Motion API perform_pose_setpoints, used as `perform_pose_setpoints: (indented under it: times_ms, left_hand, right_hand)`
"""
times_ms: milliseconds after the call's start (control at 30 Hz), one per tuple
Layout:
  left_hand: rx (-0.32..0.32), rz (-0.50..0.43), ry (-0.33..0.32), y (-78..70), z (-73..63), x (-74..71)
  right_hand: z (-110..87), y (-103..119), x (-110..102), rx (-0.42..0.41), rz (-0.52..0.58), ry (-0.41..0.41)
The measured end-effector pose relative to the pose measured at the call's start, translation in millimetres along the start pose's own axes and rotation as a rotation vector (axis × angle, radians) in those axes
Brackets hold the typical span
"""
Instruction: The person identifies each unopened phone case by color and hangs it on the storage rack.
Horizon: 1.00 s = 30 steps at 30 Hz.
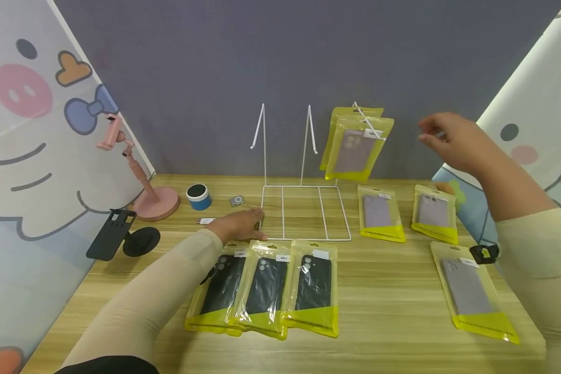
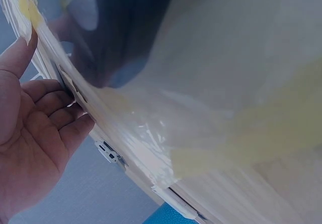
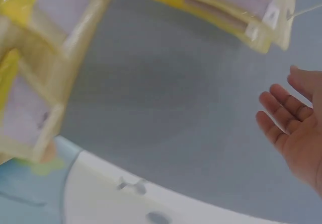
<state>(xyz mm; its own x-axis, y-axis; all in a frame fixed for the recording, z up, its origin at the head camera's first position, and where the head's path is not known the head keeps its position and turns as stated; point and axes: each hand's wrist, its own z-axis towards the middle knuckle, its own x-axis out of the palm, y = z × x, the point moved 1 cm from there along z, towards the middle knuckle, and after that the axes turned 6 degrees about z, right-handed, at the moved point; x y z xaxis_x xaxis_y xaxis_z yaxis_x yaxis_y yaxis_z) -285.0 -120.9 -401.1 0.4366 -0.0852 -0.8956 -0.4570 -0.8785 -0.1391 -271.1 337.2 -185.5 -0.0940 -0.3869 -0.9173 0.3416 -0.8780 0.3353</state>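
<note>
I'm resting my L hand (image 1: 240,224), relaxed, not gripping, by a corner of the wire rack (image 1: 301,185), prob. for steadying; my R hand (image 1: 458,139) is hovering empty, fingers loosely bent, near lilac phone-case pkgs (image 1: 354,151) the R hook (image 1: 367,121) is bearing.

Close-fitting cream sleeves (image 1: 161,291), black garment edge (image 1: 112,365), small black wrist camera (image 1: 485,254)
</note>
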Motion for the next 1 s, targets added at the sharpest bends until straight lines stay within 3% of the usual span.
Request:
perform_pose_setpoints:
  times_ms: [367,600,833,1000]
  left_hand:
    - [0.000,-0.002,-0.004,3.2,3.0,3.3]
    - [-0.018,-0.030,0.004,1.2,0.9,0.9]
    - [-0.007,-0.041,0.000,0.3,2.0,1.4]
    - [-0.008,-0.037,-0.001,0.0,2.4,1.5]
  right_hand:
    - [-65.6,-76,47,0.179,-0.038,0.197]
    - [-102.1,-121,77,0.213,-0.047,0.279]
    - [-132.1,-157,104,0.276,-0.062,0.363]
    - [-144.6,-169,114,0.337,-0.039,0.451]
